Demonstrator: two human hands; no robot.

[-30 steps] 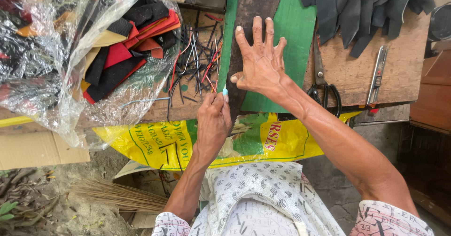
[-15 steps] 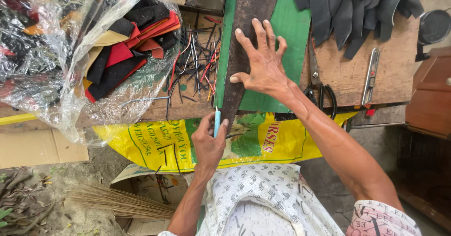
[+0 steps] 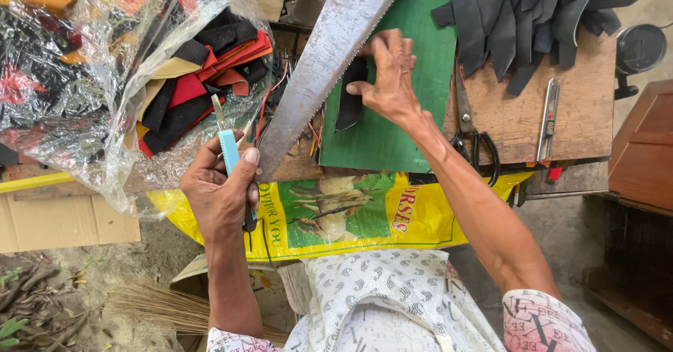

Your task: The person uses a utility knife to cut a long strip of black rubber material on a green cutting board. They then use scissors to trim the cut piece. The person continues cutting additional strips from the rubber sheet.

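Observation:
My left hand grips a light blue utility knife with its blade pointing up, held off the workbench near its front edge. My right hand rests on the green cutting mat, fingers curled on a black strip of material. A long steel saw blade lies diagonally across the mat's left edge, between my two hands, teeth facing right.
A clear plastic bag of red, black and tan scraps sits at left. Black cut pieces are piled at the top right. Scissors and a metal cutter lie on the wooden board. A yellow sack hangs below the bench.
My left hand pulled the knife away from the saw blade toward the left. My right hand lifted off the blade, curling its spread fingers onto the black strip.

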